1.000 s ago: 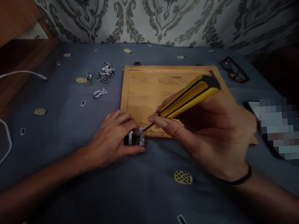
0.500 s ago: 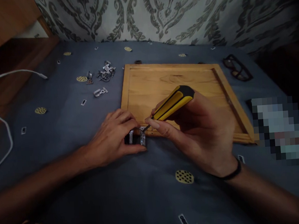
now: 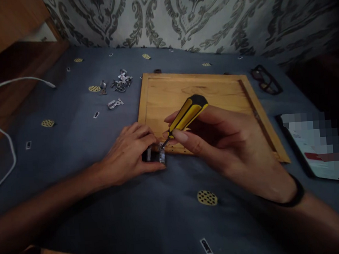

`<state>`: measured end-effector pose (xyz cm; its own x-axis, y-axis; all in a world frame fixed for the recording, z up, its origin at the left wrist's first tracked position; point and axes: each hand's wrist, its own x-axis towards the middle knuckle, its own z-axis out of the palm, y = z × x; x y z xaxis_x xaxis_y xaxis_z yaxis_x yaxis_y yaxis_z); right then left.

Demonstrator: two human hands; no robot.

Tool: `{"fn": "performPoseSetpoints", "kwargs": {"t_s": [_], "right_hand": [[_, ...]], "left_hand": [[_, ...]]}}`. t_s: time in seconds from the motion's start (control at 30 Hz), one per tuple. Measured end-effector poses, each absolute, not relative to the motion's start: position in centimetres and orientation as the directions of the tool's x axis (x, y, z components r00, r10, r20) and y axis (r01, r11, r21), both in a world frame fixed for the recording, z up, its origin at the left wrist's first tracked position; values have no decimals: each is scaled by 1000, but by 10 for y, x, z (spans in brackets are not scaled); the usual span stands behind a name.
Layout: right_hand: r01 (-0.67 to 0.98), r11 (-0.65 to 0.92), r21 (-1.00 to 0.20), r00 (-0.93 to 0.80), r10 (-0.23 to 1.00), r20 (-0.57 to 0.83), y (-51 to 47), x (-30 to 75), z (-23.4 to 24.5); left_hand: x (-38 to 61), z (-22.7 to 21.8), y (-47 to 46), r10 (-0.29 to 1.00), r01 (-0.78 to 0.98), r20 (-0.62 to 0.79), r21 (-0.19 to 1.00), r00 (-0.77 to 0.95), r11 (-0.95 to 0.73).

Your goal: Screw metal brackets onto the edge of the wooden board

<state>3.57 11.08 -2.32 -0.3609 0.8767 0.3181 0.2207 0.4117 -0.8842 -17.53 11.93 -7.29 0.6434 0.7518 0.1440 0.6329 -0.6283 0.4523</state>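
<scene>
My right hand grips a yellow-and-black screwdriver, handle tilted up and to the right. Its shaft slants down to a small shiny metal bracket at the near left edge of a framed wooden panel. Around that bracket, my left hand is closed, with the thumb below and the fingers resting by the panel's edge. A second metal strip shows between thumb and fingers. Whether the screwdriver tip sits in a screw is too small to tell.
Beyond my left hand lie a loose metal bracket and a heap of similar brackets. Glasses and a phone are to the right. A white cable runs along the left. Patterned blue cloth covers the table.
My right hand has shifted its hold and turned, bringing the screwdriver handle to the left and more upright. The left hand stays at the bracket.
</scene>
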Motion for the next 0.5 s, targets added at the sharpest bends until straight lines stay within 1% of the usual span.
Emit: {"fn": "performPoseSetpoints", "kwargs": {"t_s": [0.1,0.23,0.33,0.5], "right_hand": [[224,434,-873,-327,877,352,112,37,-26],[308,477,-823,-227,877,424,112,37,-31],[296,425,-855,-190,904,384,110,35,-33],[180,375,-910,-219,917,334,111,33,-30]], "left_hand": [[-176,-74,119,758,637,146,456,635,-622],[-176,-75,119,756,637,150,450,637,-626],[-176,-75,119,752,636,154,442,641,-633],[-176,-74,119,757,640,142,449,638,-624]]}}
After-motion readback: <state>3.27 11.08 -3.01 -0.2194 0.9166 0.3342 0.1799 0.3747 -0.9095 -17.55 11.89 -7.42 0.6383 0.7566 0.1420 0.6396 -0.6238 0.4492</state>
